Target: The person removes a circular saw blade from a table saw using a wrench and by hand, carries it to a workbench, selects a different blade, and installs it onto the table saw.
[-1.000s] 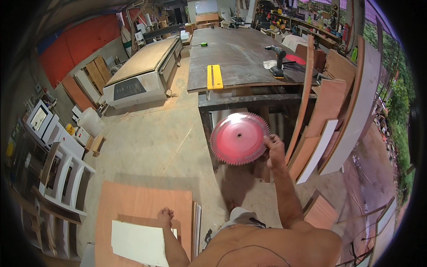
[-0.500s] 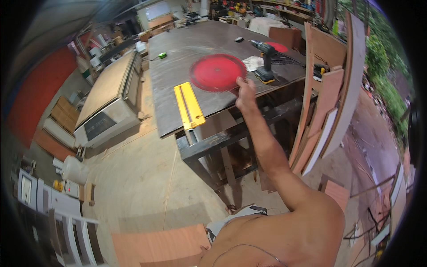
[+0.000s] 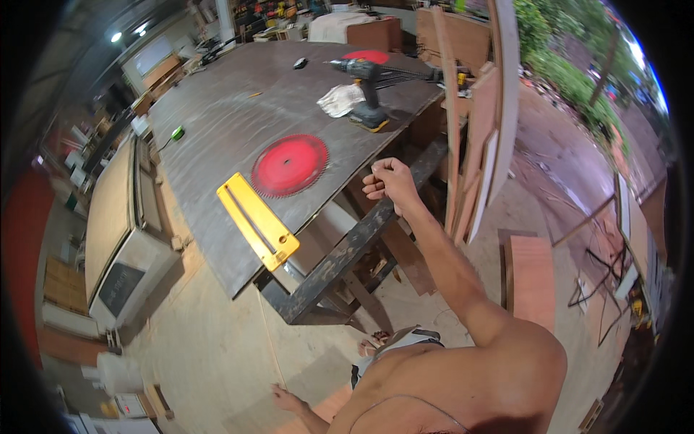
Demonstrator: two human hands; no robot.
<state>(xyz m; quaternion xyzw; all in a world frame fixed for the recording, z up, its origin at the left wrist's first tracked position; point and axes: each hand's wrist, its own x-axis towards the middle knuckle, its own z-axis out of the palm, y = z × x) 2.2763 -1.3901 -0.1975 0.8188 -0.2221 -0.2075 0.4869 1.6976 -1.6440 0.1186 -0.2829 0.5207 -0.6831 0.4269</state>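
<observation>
My right hand [image 3: 391, 182] hovers by the table's front edge with its fingers curled in and nothing visible in them. To its left, a red circular saw blade [image 3: 289, 166] lies flat on the dark tabletop [image 3: 217, 108]. Beside the blade, a yellow slotted plate [image 3: 256, 220], like a table saw insert, lies slanting with its near end past the table's edge. A cordless drill [image 3: 366, 94] stands on its battery farther back, next to a crumpled white cloth [image 3: 340, 100]. Low down, above the floor, my left hand [image 3: 288, 398] hangs with loosely stretched fingers, empty.
A second red disc [image 3: 366, 56] and a green-cased tape measure [image 3: 178, 133] lie on the table. Tall boards [image 3: 477, 123] lean at its right end. A dark frame [image 3: 347, 249] juts out below the front edge. A large pale cabinet [image 3: 119, 231] stands at left.
The saw blade was in my right hand above the table; now it lies on the tabletop, let go. My right hand has drawn back toward me. My view has turned right.
</observation>
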